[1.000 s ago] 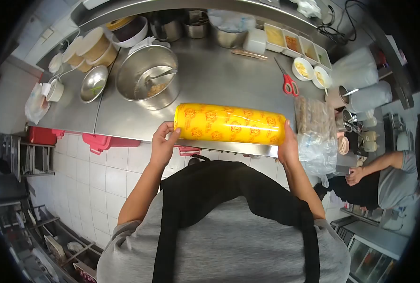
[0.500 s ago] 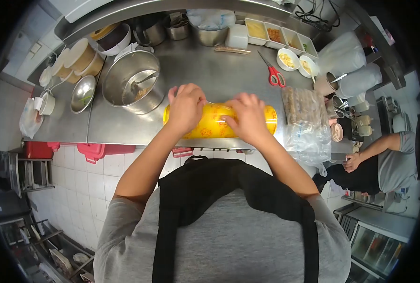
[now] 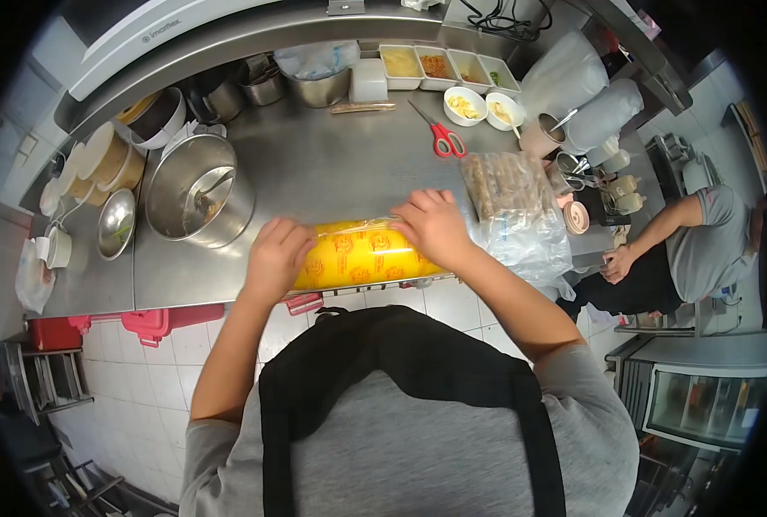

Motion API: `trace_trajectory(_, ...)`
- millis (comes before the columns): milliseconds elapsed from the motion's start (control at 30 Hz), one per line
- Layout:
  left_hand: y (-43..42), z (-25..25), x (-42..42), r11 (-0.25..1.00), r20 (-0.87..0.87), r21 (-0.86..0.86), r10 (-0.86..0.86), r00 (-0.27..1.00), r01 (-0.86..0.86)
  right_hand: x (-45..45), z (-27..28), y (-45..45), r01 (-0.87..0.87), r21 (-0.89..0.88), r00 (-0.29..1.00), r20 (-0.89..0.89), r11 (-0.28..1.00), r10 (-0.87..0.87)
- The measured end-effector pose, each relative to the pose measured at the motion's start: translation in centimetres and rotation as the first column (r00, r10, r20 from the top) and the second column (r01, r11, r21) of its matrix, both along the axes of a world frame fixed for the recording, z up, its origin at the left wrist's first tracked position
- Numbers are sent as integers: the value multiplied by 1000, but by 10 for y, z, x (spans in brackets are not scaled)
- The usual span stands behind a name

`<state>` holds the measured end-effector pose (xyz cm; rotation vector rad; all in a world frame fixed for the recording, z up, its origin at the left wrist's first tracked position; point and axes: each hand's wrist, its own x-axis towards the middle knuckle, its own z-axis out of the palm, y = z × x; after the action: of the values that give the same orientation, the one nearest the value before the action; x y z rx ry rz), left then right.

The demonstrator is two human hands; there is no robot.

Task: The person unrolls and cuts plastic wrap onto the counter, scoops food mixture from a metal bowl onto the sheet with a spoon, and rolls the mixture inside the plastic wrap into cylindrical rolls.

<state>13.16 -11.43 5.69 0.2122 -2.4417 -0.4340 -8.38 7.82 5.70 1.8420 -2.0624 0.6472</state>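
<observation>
A large yellow roll of cling film (image 3: 362, 256) with red printed marks lies along the front edge of the steel counter. My left hand (image 3: 277, 258) is closed at the roll's left end, fingers curled over its upper side. At the right end my right hand (image 3: 433, 226) grips in the same way, with bent fingers on the upper edge. Between the two hands a strip of clear, wrinkled film shows along the top of the roll. My fingertips are partly hidden, so how much film each pinches cannot be made out.
Left of the roll stands a deep steel pot (image 3: 196, 191) with a utensil inside. Red-handled scissors (image 3: 442, 138), white bowls (image 3: 464, 106) and bagged food (image 3: 513, 194) lie to the right. A steel shelf (image 3: 254, 65) overhangs the back. Another person (image 3: 702, 250) stands at far right.
My hands have moved apart, from the middle of the roll toward its two ends. Clear film now shows along its top. The whole view has shifted, with counter items appearing further left.
</observation>
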Motion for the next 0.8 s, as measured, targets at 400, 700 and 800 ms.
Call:
trace_trajectory(400,28,-1,67,991,60,61,112,992,-116,15,-1,82,97,-68,933,354,993,-67)
trace_trajectory(700,-5,37,66,933,280,357,-68,958,-38,-15,6,80,338,85,488,836,937,-252)
trace_trajectory(800,-7,46,63,930,289,362,-50,956,-61,-7,28,88,35,81,686,723,996,-82)
